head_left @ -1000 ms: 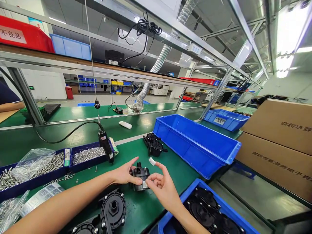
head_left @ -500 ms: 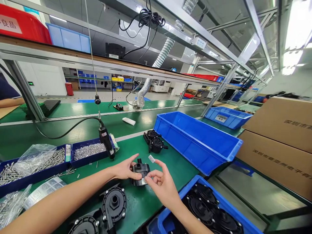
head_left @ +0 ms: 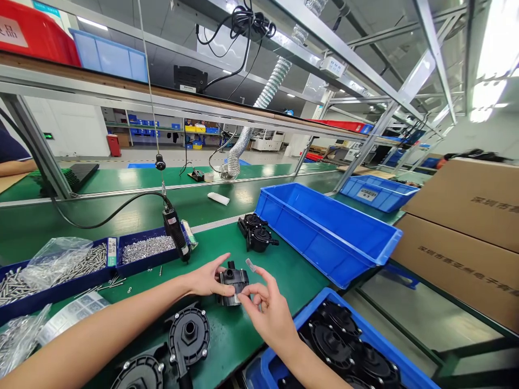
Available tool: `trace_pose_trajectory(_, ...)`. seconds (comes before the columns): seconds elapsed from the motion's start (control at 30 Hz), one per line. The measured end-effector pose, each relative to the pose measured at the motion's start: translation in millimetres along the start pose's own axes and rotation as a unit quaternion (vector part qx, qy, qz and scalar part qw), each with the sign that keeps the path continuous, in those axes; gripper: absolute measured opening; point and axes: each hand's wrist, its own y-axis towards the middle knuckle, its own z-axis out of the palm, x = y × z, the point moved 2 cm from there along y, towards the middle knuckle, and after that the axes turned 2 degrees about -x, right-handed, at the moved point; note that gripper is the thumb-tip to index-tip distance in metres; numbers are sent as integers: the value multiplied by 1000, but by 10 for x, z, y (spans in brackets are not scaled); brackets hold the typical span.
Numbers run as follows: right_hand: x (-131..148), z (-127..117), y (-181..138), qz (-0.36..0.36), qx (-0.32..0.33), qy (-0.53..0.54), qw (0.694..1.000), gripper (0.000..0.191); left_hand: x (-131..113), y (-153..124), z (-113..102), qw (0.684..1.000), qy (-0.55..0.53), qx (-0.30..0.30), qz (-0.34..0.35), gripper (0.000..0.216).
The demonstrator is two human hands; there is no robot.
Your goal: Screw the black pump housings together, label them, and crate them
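My left hand (head_left: 205,281) grips a small black pump body (head_left: 231,282) that rests on the green mat, forefinger stretched over its top. My right hand (head_left: 265,310) meets the pump's front, thumb and middle finger pinched at a small white label there. A second small white label (head_left: 250,265) sticks to the tip of my raised right forefinger. Two more black pump bodies (head_left: 255,236) lie farther back on the mat.
A hanging electric screwdriver (head_left: 175,233) leans at dark trays of screws (head_left: 141,252). Black round covers (head_left: 187,335) lie near me. An empty blue bin (head_left: 324,229) stands right. A near blue bin (head_left: 336,346) holds black parts. Cardboard boxes (head_left: 466,227) sit far right.
My hands stay on the pump. The right fingers have closed in on its front label, and the label on my forefinger has tilted a little. The view has shifted slightly.
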Motion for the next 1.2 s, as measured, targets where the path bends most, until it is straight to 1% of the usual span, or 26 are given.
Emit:
trace_pose_trajectory(0.07, -21, -34, -10, -45, -16, -53, 997, 58, 11, 5, -8, 1000, -3, 3, 2, 140)
trace_pose_trajectory(0.1, -42, -68, 4, -53, -35, -77, 995, 60, 12, 5, -9, 1000, -3, 5, 2, 139)
trace_pose_trajectory(0.17, -102, -157, 68, -36, -71, -107, 991, 68, 9, 1, -5, 1000, -2, 6, 1, 139)
trace_pose_trajectory(0.2, -135, -198, 111, -14, -73, -107, 991, 72, 7, -2, -1, 1000, -1, 7, 1, 139)
trace_pose_trajectory(0.23, -166, -229, 154, 12, -60, -97, 993, 76, 5, -5, 4, 1000, 1, 7, 2, 139)
trace_pose_trajectory(0.3, -195, -246, 217, 56, 3, -61, 997, 82, 4, -9, 14, 1000, 3, 10, 8, 139)
trace_pose_trajectory(0.37, -165, -213, 232, 78, 65, -51, 994, 92, 12, -12, 20, 1000, 8, 11, 14, 141)
trace_pose_trajectory(0.43, -86, -164, 209, 76, 95, -84, 989, 100, 25, -15, 20, 1000, 19, 6, 15, 142)
trace_pose_trajectory(0.5, 8, -135, 183, 63, 108, -119, 985, 107, 36, -19, 16, 999, 28, 1, 16, 143)
trace_pose_trajectory(0.57, 76, -153, 192, 55, 128, -126, 982, 112, 39, -27, 12, 1000, 24, 4, 19, 144)
trace_pose_trajectory(0.6, 89, -186, 220, 56, 136, -119, 982, 110, 37, -31, 10, 1000, 18, 7, 19, 144)
trace_pose_trajectory(0.63, 86, -235, 271, 58, 137, -107, 983, 104, 31, -37, 7, 1000, 13, 10, 19, 144)
trace_pose_trajectory(0.67, 65, -300, 345, 59, 124, -95, 986, 95, 22, -44, 4, 1000, 9, 13, 18, 144)
trace_pose_trajectory(0.7, 28, -376, 443, 55, 94, -86, 990, 85, 10, -51, 1, 1000, 8, 14, 17, 144)
trace_pose_trajectory(0.73, -26, -458, 562, 43, 50, -84, 994, 76, -4, -59, -4, 1000, 9, 15, 15, 144)
trace_pose_trajectory(0.77, -92, -540, 696, 21, -1, -89, 996, 71, -20, -68, -9, 1000, 13, 16, 13, 144)
trace_pose_trajectory(0.83, -262, -676, 990, -34, -88, -114, 989, 65, -50, -86, -19, 999, 27, 18, 11, 143)
trace_pose_trajectory(0.9, -460, -759, 1295, -72, -127, -138, 980, 60, -72, -105, -18, 999, 47, 21, 14, 143)
trace_pose_trajectory(0.97, -646, -800, 1583, -84, -135, -158, 975, 61, -86, -124, 2, 995, 87, 15, 36, 141)
trace_pose_trajectory(1.07, -831, -805, 1930, -74, -110, -163, 978, 66, -113, -154, 64, 980, 166, -22, 103, 140)
trace_pose_trajectory(1.13, -884, -779, 2074, -71, -77, -153, 983, 61, -152, -180, 103, 964, 223, -44, 136, 145)
trace_pose_trajectory(1.2, -905, -745, 2140, -69, -49, -147, 986, 55, -228, -220, 106, 947, 285, -45, 140, 150)
